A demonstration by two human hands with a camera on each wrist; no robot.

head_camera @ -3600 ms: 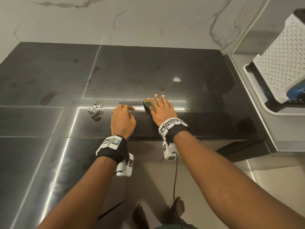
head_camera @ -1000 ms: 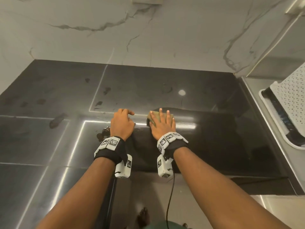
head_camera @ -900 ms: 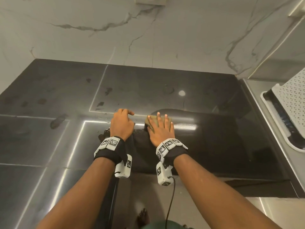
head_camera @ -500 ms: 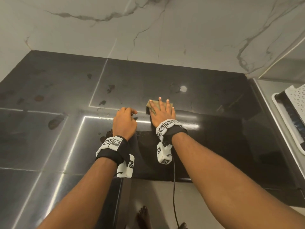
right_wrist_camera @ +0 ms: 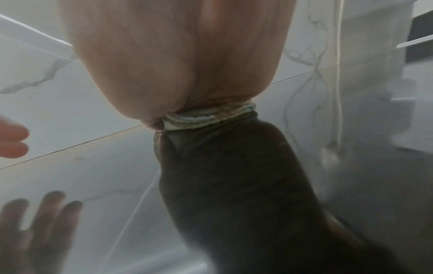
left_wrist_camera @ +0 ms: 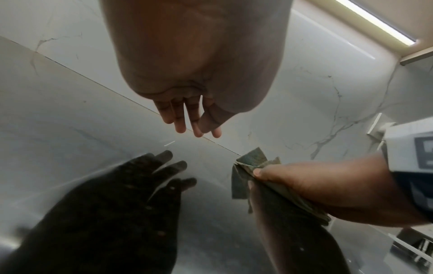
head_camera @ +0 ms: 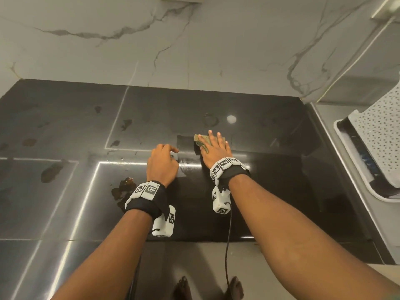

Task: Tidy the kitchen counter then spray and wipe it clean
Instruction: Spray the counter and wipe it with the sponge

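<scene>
On the black counter point(head_camera: 270, 180) my right hand point(head_camera: 213, 148) lies flat, fingers straight, pressing a folded green cloth point(head_camera: 200, 140). The left wrist view shows the cloth point(left_wrist_camera: 250, 161) under the right hand point(left_wrist_camera: 316, 185), thumb at its edge. In the right wrist view the palm point(right_wrist_camera: 175, 64) sits on the cloth's folded edge point(right_wrist_camera: 211, 118). My left hand point(head_camera: 162, 163) is just left of it and holds nothing. Its fingers point(left_wrist_camera: 187, 120) hang loose a little above the glossy surface.
A brown spill point(head_camera: 124, 187) lies near my left wrist, and several dried stains point(head_camera: 52, 172) dot the counter's left half. A white perforated rack point(head_camera: 378, 144) in a tray stands at the right. The marble wall point(head_camera: 194, 50) closes the back.
My right hand has pushed the cloth away from me toward the wall, leaving a wet streak behind it. The left hand has barely moved.
</scene>
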